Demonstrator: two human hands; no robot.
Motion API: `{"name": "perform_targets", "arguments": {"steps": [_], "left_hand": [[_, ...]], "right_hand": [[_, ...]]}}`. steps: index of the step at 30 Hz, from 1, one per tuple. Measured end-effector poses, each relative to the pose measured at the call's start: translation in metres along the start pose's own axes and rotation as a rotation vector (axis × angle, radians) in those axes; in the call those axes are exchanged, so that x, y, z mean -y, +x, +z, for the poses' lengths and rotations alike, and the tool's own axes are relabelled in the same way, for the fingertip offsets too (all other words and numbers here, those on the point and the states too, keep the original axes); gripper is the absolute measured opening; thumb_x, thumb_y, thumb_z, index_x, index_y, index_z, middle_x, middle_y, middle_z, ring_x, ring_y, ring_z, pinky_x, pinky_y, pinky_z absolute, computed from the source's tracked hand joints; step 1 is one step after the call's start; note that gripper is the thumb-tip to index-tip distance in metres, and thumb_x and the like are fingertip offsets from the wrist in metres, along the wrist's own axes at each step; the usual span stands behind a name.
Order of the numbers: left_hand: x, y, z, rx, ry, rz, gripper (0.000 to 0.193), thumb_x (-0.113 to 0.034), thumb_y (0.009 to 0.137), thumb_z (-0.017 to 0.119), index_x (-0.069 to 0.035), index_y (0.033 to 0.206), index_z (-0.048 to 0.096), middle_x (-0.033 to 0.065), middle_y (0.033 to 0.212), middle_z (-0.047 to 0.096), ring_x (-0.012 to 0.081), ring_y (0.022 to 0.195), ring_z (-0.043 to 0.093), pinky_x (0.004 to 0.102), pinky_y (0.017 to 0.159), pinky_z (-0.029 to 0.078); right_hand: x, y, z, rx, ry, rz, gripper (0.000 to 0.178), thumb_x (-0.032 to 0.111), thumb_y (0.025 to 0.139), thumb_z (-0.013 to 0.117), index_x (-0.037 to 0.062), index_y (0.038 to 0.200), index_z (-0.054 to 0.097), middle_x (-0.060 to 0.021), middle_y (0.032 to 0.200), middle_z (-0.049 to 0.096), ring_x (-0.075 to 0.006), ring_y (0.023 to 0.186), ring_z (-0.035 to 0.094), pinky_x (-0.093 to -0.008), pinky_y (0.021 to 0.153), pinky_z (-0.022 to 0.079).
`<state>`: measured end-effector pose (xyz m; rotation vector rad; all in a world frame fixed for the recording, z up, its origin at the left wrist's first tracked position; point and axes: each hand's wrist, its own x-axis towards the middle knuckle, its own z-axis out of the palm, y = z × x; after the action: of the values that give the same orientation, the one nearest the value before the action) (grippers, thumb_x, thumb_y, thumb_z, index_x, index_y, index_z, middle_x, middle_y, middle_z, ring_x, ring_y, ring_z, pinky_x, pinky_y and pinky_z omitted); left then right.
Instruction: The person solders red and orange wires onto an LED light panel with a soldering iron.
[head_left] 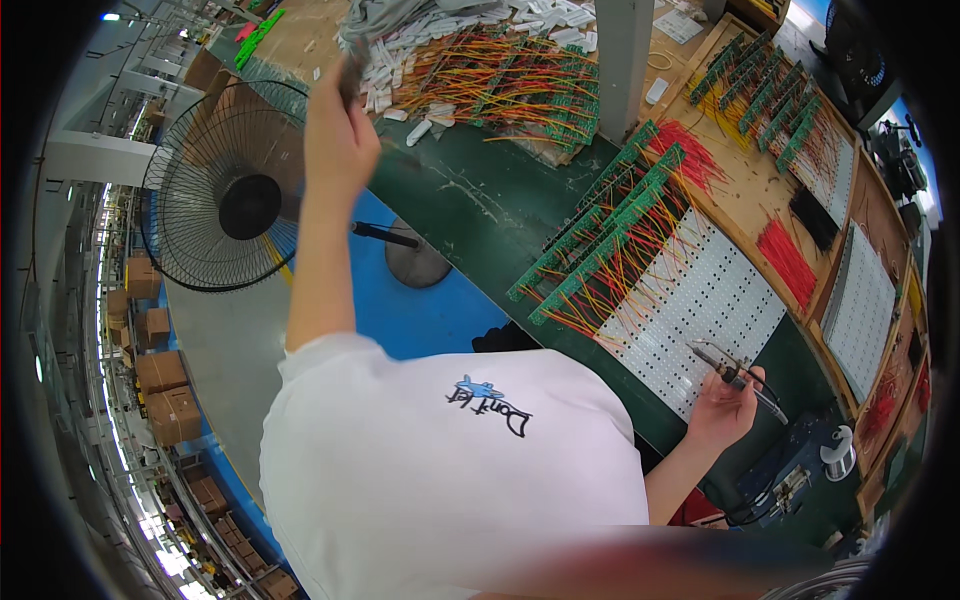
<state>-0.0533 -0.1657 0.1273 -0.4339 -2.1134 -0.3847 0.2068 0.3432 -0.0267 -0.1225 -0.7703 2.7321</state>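
Soldering iron is at the near right edge of the white plate, in your right hand. Well left of the plate, your left hand reaches out, curled at a dark, blurred thing; you cannot tell what it is or how the fingers close. Your right hand pinches the iron between thumb and fingers, its tip over the plate.

Farthest left of the plate, cartons stand in a row, their contents hidden from you. Right of the plate, a wooden tray holds green boards, red wires and black wires.

Your green bench runs beneath the plate. Left of the plate are a black fan and blue floor. Beyond it to the left lies a wired heap beside white pieces; a post rises to their right. Wired strips overlap the plate's left side. To its near right you have a solder spool.
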Motion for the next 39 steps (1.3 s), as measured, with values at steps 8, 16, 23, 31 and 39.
{"name": "perform_targets", "arguments": {"steps": [8, 16, 23, 31, 39], "left_hand": [[-0.064, -0.149, 0.005, 0.294, 0.053, -0.067, 0.060, 0.011, 0.072, 0.061, -0.010, 0.129, 0.059, 0.0111, 0.115, 0.062, 0.0331, 0.104, 0.060, 0.0434, 0.088, 0.048], [-0.065, -0.173, 0.011, 0.304, -0.373, 0.338, 0.041, 0.002, 0.074, 0.067, -0.021, 0.108, 0.066, 0.0075, 0.118, 0.059, 0.0304, 0.113, 0.059, 0.0487, 0.105, 0.046], [-0.028, -0.180, -0.003, 0.594, -0.433, 0.137, 0.040, 0.007, 0.073, 0.061, -0.015, 0.105, 0.068, 0.0084, 0.123, 0.063, 0.0309, 0.121, 0.059, 0.0539, 0.111, 0.041], [-0.058, -0.199, -0.016, 0.168, -0.170, -0.191, 0.044, -0.003, 0.076, 0.069, -0.009, 0.118, 0.059, 0.0097, 0.122, 0.058, 0.0330, 0.118, 0.055, 0.0479, 0.107, 0.040], [-0.061, -0.197, 0.019, -0.059, -0.848, -1.713, 0.063, -0.016, 0.082, 0.085, -0.003, 0.129, 0.046, 0.0070, 0.112, 0.058, 0.0120, 0.086, 0.059, 0.0316, 0.074, 0.050]], "right_hand": [[0.002, 0.002, -0.014, 0.004, 0.011, -0.028, 0.023, 0.007, 0.097, 0.058, 0.0039, 0.119, 0.054, -0.0099, 0.107, 0.070, -0.0185, 0.106, 0.068, -0.0359, 0.095, 0.053], [-0.006, 0.004, -0.009, -0.131, -0.096, -0.096, 0.015, 0.016, 0.100, 0.056, 0.0110, 0.114, 0.057, -0.0052, 0.101, 0.072, -0.0136, 0.057, 0.044, -0.0302, 0.058, 0.033], [-0.004, 0.003, -0.009, -0.107, -0.093, -0.098, 0.017, 0.018, 0.099, 0.057, 0.0096, 0.114, 0.059, -0.0051, 0.102, 0.072, -0.0137, 0.058, 0.042, -0.0300, 0.058, 0.032], [0.002, 0.003, -0.008, -0.056, -0.058, -0.039, 0.019, 0.010, 0.094, 0.062, 0.0089, 0.111, 0.055, -0.0070, 0.106, 0.070, -0.0204, 0.100, 0.067, -0.0351, 0.087, 0.051], [0.003, 0.002, -0.011, 0.028, -0.086, -0.096, 0.018, 0.014, 0.096, 0.059, 0.0063, 0.112, 0.055, -0.0092, 0.104, 0.070, -0.0165, 0.080, 0.061, -0.0266, 0.056, 0.038]]}}
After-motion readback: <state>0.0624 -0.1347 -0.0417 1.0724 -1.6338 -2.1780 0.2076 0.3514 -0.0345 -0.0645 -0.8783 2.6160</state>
